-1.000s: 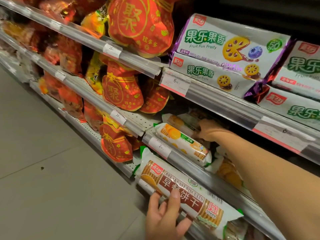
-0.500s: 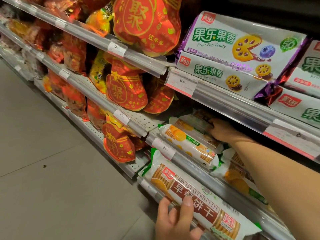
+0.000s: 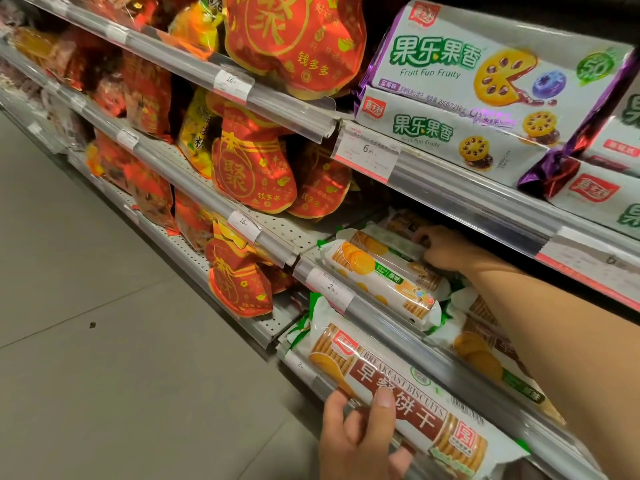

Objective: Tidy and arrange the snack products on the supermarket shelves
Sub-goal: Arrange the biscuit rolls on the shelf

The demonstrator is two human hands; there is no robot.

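A long brown-and-white breakfast biscuit pack [image 3: 412, 403] lies at the front of the bottom shelf, and my left hand [image 3: 360, 441] grips its near side, thumb on the label. One shelf up, several white-and-green biscuit rolls [image 3: 384, 275] lie side by side. My right hand [image 3: 443, 247] reaches deep into that shelf, fingers closed on the far end of a rear biscuit roll [image 3: 391, 242]. My right forearm crosses over more biscuit packs [image 3: 485, 355].
White "Fruit Fun Fruity" cookie boxes [image 3: 485, 91] fill the shelf above my right hand. Red and gold pouch snacks [image 3: 252, 174] crowd the shelves to the left. Clear price rails [image 3: 460, 181] edge each shelf. Grey tiled floor [image 3: 121, 341] lies at the left.
My right hand has slid a little farther back along the rear biscuit roll. My left hand keeps its hold on the breakfast biscuit pack; the view has shifted slightly.
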